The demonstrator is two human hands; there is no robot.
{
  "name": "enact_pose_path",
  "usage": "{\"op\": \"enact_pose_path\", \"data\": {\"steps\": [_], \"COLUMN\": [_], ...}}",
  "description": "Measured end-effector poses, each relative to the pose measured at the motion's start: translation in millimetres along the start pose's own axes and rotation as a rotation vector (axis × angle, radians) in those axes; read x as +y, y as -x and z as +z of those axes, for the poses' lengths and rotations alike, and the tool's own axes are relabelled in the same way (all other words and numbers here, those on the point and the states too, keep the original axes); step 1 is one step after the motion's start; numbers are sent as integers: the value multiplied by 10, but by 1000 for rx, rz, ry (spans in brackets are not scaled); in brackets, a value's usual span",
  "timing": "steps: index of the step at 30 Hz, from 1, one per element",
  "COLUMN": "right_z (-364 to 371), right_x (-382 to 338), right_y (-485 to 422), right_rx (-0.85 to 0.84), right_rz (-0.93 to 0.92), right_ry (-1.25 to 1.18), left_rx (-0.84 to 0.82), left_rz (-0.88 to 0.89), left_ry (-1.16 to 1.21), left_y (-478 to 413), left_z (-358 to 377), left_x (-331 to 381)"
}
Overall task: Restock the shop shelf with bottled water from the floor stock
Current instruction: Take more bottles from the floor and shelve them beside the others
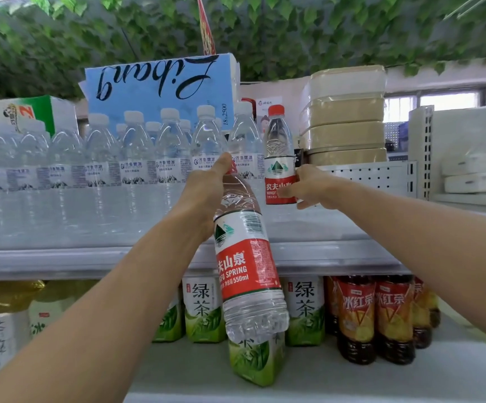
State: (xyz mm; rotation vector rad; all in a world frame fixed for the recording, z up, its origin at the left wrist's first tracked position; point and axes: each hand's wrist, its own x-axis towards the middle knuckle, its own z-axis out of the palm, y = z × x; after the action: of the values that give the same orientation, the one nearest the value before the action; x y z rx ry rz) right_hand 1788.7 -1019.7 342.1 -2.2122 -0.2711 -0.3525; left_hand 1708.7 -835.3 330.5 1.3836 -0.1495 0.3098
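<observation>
1. Now, the right hand [314, 187] has its fingers [308, 200] wrapped round the lower label of a red-capped water bottle [279, 152]; that bottle stands upright on the upper shelf [61, 257], toward its right end, just beside the last of the white-capped bottles [137, 158] and left of the stack of wrapped beige boxes [346, 117]; the hand hides the base, so I cannot tell whether it sits fully down.
2. The left hand [206, 193] grips a second water bottle [244, 257] at the neck, thumb up by the cap; it hangs tilted in front of the shelf's front edge, its base low before the green tea cartons [204, 309] on the shelf beneath.
3. To my eye the step in hand is seating the first bottle; it wants setting flat, label to the front, and sliding back in line with the row, so a place is left before it; the fingers should open only once it stands by itself.
4. The slot between the row and the boxes looks narrow; a straight push, not a twist, would spare the neighbours, which seem light enough to topple one into another.
5. The second bottle will likely swing from a neck hold; lifting its base clear over the front edge before moving inward should keep it off the shelf lip and the cartons.
</observation>
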Motion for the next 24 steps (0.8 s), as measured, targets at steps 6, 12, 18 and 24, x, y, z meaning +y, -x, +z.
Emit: {"op": "enact_pose_path", "data": {"steps": [6,12,18,24], "right_z": [20,86,238,236], "right_x": [1,-111,-360,-492], "right_y": [25,468,1233,1430], "right_rx": [-3,253,41,-104], "right_rz": [-2,-186,-393,-319], "right_ry": [-6,59,-244,-142], "left_rx": [11,24,87,115], "left_rz": [-7,18,111,187], "left_ry": [-5,-26,-10,-66], "left_y": [26,159,264,301], "left_z": [7,47,136,277], "left_x": [9,45,184,381]}}
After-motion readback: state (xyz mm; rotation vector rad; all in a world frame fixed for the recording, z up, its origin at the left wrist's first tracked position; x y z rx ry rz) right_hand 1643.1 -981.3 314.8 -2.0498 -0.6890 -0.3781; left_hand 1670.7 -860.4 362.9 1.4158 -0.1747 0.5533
